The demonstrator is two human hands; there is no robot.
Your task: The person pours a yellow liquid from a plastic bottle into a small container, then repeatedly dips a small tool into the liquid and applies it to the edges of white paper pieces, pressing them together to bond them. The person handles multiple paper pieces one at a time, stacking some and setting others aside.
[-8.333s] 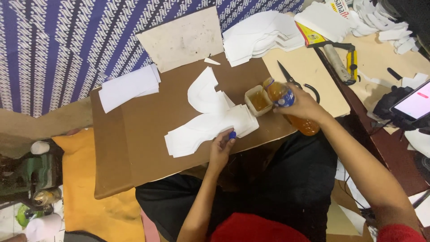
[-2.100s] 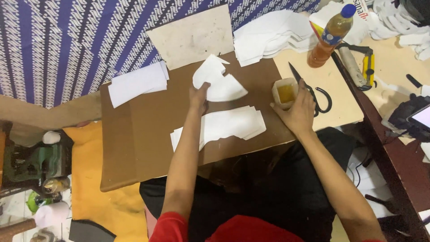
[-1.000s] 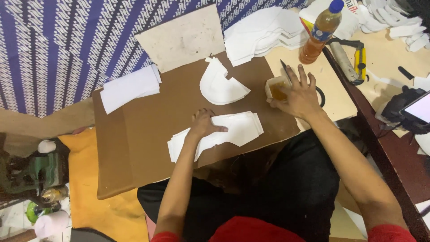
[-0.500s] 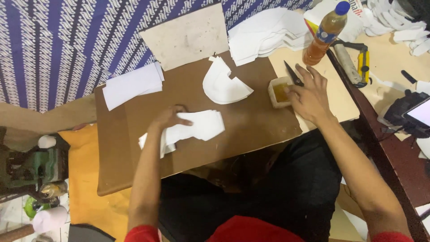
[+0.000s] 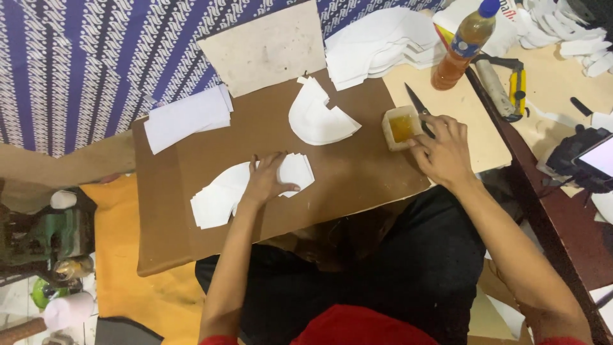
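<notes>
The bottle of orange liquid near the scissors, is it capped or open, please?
Capped: the bottle stands upright on the table with its blue cap on top.

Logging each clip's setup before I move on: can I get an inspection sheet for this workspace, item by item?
Surface: brown board across the person's lap, beside a cluttered table.
Job's things: fanned stack of white cut pieces under the left hand; small tub of amber glue touched by the right hand.
Clutter: curved white pieces, paper stack, pale card, white pile, scissors, bottle of orange liquid, yellow knife, phone.
Grip: left hand flat, pressing; right hand open, fingertips at the tub.
Cables: nothing seen.
Surroundings: blue patterned cloth, yellow mat, green machine.
</notes>
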